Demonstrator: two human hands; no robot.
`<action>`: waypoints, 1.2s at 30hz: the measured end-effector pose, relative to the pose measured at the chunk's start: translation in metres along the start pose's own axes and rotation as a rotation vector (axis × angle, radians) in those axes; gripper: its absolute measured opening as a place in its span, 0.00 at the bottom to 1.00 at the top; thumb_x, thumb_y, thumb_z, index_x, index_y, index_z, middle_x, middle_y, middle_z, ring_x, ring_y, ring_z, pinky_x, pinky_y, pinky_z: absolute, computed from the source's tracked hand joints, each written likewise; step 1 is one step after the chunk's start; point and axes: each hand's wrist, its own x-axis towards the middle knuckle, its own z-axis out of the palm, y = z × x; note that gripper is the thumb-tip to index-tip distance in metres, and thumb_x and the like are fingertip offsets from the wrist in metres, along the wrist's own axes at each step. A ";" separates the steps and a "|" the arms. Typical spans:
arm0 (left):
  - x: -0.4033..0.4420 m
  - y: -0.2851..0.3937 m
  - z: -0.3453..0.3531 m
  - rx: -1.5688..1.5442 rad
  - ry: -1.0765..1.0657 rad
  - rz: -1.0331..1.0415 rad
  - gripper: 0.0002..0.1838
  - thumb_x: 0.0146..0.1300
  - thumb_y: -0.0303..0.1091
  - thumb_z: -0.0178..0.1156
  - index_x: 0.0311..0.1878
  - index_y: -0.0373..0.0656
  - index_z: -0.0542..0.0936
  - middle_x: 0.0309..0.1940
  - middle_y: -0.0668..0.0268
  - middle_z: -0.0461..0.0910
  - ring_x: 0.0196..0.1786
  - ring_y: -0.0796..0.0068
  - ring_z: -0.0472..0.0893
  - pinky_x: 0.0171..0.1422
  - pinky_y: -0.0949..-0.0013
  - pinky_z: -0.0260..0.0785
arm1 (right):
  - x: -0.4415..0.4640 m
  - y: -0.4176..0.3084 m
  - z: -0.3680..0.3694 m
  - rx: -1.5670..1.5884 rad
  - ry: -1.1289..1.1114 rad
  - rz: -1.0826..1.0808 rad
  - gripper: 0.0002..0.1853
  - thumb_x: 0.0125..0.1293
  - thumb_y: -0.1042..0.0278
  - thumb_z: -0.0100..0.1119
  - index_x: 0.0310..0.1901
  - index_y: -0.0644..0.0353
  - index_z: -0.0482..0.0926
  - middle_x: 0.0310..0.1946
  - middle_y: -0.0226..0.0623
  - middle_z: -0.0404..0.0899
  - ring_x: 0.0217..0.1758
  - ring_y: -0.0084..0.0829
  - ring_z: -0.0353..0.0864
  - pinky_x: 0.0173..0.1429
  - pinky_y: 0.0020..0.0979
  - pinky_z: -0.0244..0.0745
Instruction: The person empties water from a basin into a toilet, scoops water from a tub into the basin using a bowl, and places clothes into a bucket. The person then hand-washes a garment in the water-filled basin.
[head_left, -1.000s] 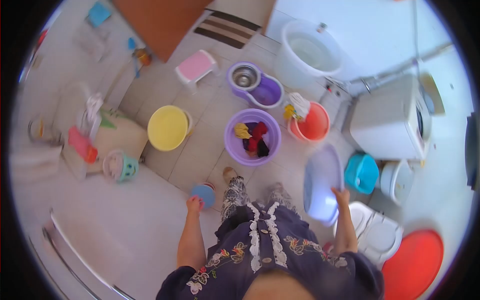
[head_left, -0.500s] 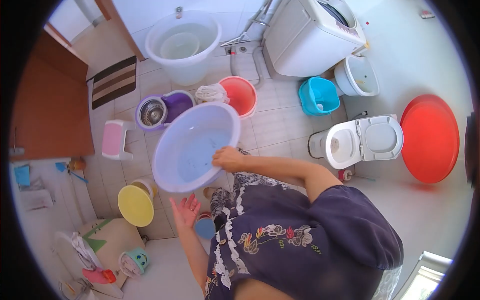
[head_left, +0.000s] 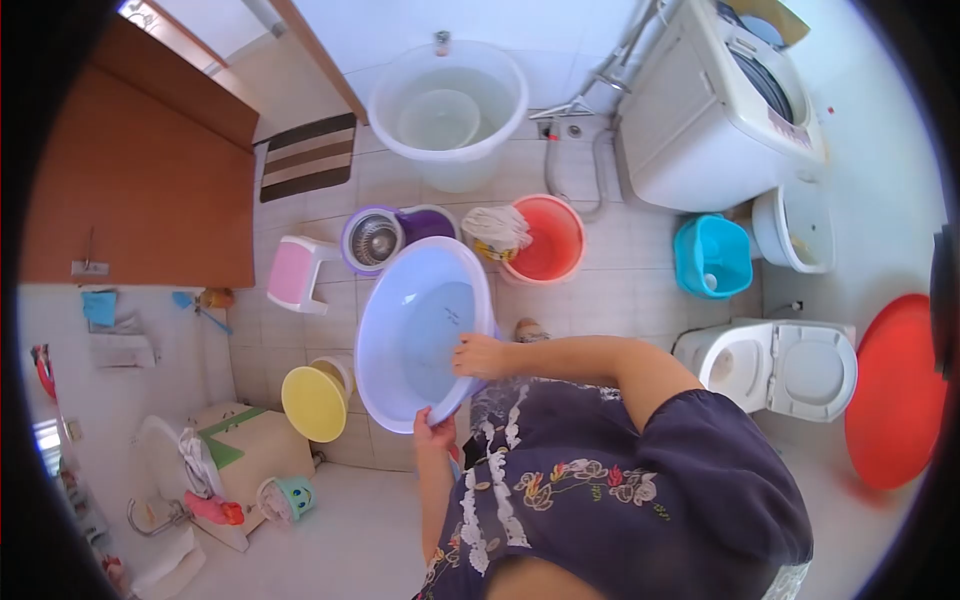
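Note:
A large pale lavender basin [head_left: 415,340] is held tilted in front of my body, its hollow facing up toward me. My right hand [head_left: 482,357] is closed over its near right rim. Lower down, my left hand [head_left: 435,428] grips the bottom edge, with fingers at the rim and the thumb side partly hidden. Small dark marks show on the basin's inner bottom. Just beyond it stand a purple mop bucket [head_left: 430,222] with a metal spinner basket [head_left: 376,241] and a red bucket [head_left: 550,240] with a whitish cloth [head_left: 497,228] at its side.
A big translucent tub [head_left: 448,165] holding water and a smaller basin stands by the wall. Right are a washing machine [head_left: 690,110], a turquoise bucket [head_left: 712,257], a toilet [head_left: 740,365] and a red basin [head_left: 897,390]. Left are a pink stool [head_left: 292,274] and a yellow basin [head_left: 314,404].
My left hand, open and apart from the basin before, now grips its lower rim. The basin has turned more upright in view, and the whole view has shifted.

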 end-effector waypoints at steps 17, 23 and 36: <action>-0.017 0.034 0.046 0.192 0.247 0.275 0.15 0.42 0.23 0.53 0.37 0.33 0.69 0.35 0.58 0.68 0.39 0.60 0.72 0.41 0.57 0.71 | -0.018 0.168 -0.040 0.573 0.235 0.909 0.20 0.49 0.63 0.61 0.46 0.56 0.73 0.40 0.39 0.75 0.39 0.37 0.75 0.43 0.33 0.71; 0.006 0.037 0.104 0.198 0.427 0.359 0.16 0.41 0.20 0.52 0.39 0.30 0.67 0.34 0.57 0.68 0.38 0.59 0.73 0.38 0.56 0.72 | -0.032 0.416 -0.031 0.400 0.582 1.418 0.24 0.48 0.60 0.62 0.47 0.62 0.71 0.38 0.44 0.77 0.38 0.39 0.77 0.44 0.35 0.70; 0.189 0.089 0.188 0.203 0.410 0.421 0.18 0.39 0.19 0.54 0.39 0.33 0.70 0.35 0.62 0.70 0.39 0.65 0.73 0.43 0.63 0.71 | -0.003 0.599 -0.010 0.939 0.629 1.722 0.31 0.48 0.59 0.65 0.47 0.74 0.67 0.32 0.45 0.74 0.32 0.33 0.77 0.35 0.30 0.77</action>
